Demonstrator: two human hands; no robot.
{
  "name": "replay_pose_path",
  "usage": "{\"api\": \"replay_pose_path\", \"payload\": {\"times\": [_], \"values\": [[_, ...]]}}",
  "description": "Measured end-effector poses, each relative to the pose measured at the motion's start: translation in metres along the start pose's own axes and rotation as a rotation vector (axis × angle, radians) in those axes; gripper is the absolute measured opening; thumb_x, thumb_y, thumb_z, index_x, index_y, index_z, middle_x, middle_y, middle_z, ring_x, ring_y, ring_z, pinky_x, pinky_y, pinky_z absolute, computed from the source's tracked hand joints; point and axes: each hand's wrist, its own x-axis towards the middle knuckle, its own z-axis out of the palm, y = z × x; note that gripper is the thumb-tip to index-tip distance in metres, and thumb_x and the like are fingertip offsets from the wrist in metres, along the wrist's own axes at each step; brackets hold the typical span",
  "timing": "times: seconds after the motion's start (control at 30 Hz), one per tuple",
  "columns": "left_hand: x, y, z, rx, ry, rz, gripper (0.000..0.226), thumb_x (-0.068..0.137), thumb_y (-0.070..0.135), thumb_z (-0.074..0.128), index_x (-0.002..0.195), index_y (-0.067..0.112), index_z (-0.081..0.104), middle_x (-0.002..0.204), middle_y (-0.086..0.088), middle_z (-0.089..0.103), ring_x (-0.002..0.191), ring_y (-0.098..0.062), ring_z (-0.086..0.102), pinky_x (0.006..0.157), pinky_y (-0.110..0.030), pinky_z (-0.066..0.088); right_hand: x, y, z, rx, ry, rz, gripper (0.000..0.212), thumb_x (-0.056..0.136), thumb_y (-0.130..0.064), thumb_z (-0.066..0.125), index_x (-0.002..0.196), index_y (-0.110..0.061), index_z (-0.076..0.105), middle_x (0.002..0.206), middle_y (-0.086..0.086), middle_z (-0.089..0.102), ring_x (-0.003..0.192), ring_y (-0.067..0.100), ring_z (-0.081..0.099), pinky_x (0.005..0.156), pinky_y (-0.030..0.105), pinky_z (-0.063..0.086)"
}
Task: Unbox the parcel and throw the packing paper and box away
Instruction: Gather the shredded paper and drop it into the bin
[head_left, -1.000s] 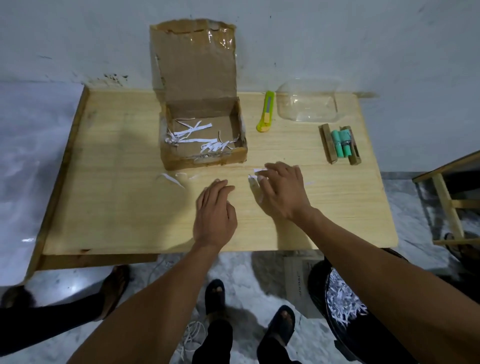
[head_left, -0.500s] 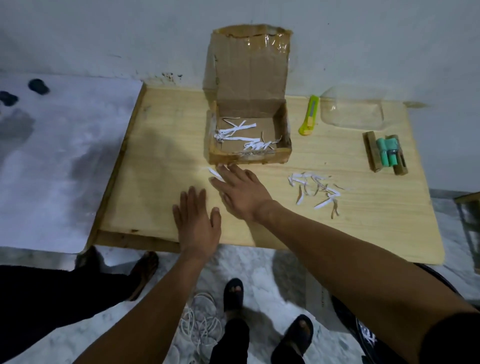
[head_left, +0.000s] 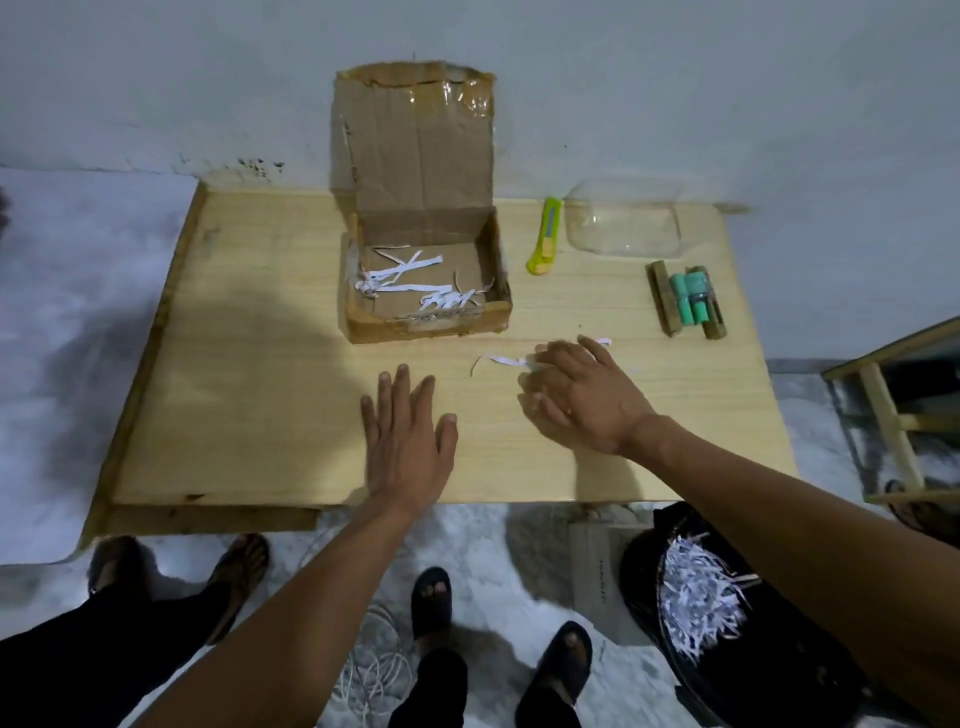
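Note:
An open cardboard box stands at the back middle of the wooden table, its lid up against the wall. White paper shreds lie inside it. More loose shreds lie on the table in front of the box. My right hand rests cupped over these shreds, fingers bent and touching them. My left hand lies flat on the table, fingers spread, holding nothing. A black bin with shredded paper in it stands on the floor at the lower right.
A yellow-green utility knife, a clear plastic container and a green item in a wooden holder lie at the back right. Another person's feet stand at the left. A white cable lies on the floor.
My right hand has moved from the box's front edge rightward onto the loose shreds, covering most of them. My left hand stays flat on the table. The camera view has shifted.

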Motion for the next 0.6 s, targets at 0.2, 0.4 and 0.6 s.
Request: {"api": "replay_pose_path", "payload": {"times": [0.2,0.4,0.6], "values": [[0.013,0.026,0.018,0.025,0.044,0.076,0.054,0.094,0.04,0.034,0.142,0.018,0.043,0.159,-0.009,0.027,0.149,-0.029,0.018,0.121,-0.053,0.011,-0.025,0.022,0.006,0.29,-0.045,0.438,0.104,0.067,-0.088,0.038,0.153,-0.038,0.008,0.164,0.005,-0.002,0.15,0.029,-0.006,0.115,0.06,-0.001],[0.014,0.027,0.022,0.027,0.145,0.072,0.043,0.093,0.027,0.041,0.134,0.016,0.049,0.153,-0.009,0.038,0.145,-0.03,0.028,0.118,-0.054,0.019,-0.001,0.003,0.03,0.202,-0.053,0.291,0.092,0.074,-0.084,0.042,0.151,-0.044,0.012,0.164,0.004,0.004,0.15,0.034,0.002,0.114,0.064,0.008],[0.015,0.026,0.024,-0.014,0.182,0.066,0.039,0.092,0.023,0.044,0.13,0.017,0.054,0.151,-0.007,0.042,0.144,-0.027,0.031,0.117,-0.052,0.021,0.011,-0.009,0.041,0.091,0.104,0.181,0.045,0.095,-0.058,0.041,0.132,-0.034,0.052,0.128,0.006,0.051,0.109,0.03,0.046,0.086,0.044,0.039]]}}
